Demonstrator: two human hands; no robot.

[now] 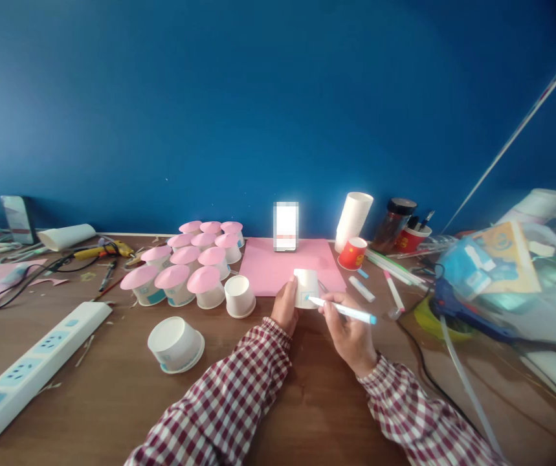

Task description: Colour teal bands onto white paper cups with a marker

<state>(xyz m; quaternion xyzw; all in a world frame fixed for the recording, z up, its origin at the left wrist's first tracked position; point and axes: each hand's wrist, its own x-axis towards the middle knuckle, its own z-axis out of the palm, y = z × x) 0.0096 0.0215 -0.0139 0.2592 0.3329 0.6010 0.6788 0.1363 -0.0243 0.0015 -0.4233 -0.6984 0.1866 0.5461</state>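
Observation:
My left hand point(285, 305) is closed around the left side of a white paper cup point(305, 282), held over the table near the front edge of a pink sheet point(278, 268). My right hand point(350, 333) grips a marker point(348, 311) with a white barrel and a light blue end. Its tip is at the cup's side, where blue lines form a small box shape. To the left, an upturned white cup point(237, 294) stands beside several cups topped with pink paper cones point(206, 279). A wider white paper tub point(175, 342) sits nearer, upside down.
A power strip point(39, 369) and a yellow glue gun point(105, 250) lie left. Behind the pink sheet, a phone point(286, 226) leans on the blue wall. Stacked white cups point(354, 220), a red cup point(353, 254), a dark-lidded jar point(394, 225) and blue-handled scissors point(472, 315) are right.

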